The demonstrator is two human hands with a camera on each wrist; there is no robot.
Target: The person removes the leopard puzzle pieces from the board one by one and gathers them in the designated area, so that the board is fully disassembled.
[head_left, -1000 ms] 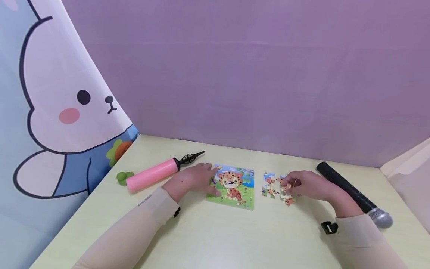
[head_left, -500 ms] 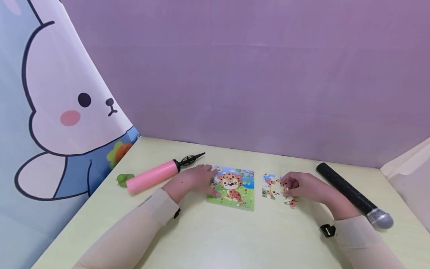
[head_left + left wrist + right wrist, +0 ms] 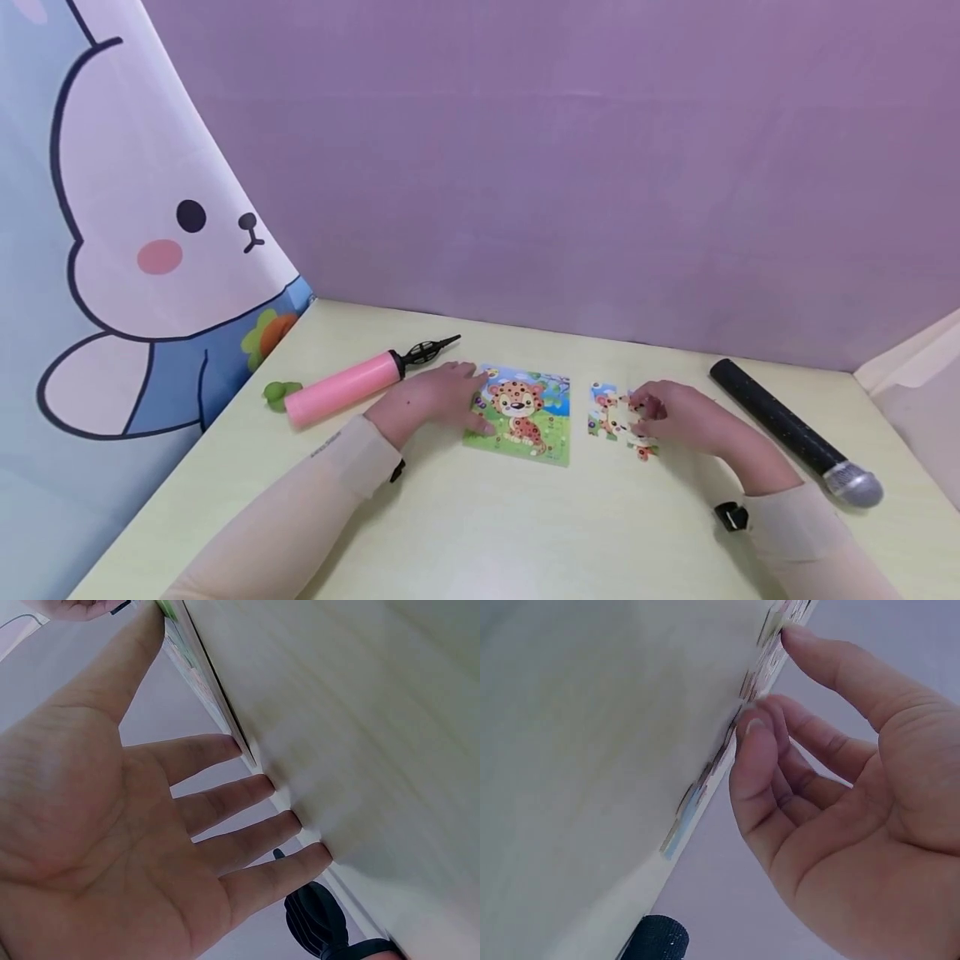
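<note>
My left hand [image 3: 442, 398] rests at the left edge of a square jigsaw board [image 3: 555, 450] picturing a spotted leopard cub. Its fingers are straight and spread in the left wrist view, their tips touching the tabletop and the board's edge, with the thumb on the board's near side. To the right lies a small group of loose jigsaw pieces [image 3: 602, 421]. With thumb and curled fingers, my right hand [image 3: 682, 414] grips a jigsaw piece [image 3: 643, 452] at the right of this group, partly covering it. Seen from the right wrist, the pieces [image 3: 676, 832] lie flat on the table.
A pink hand pump [image 3: 345, 389] with a black nozzle lies left of the board, beside a small green object [image 3: 277, 394]. On the right is a black microphone [image 3: 787, 429] with a silver head, close to my right forearm. A purple curtain [image 3: 562, 183] stands behind the table.
My right hand's fingers shift slightly over the jigsaw pieces, and the lower piece beneath them moves a little. The left hand stays at the board.
</note>
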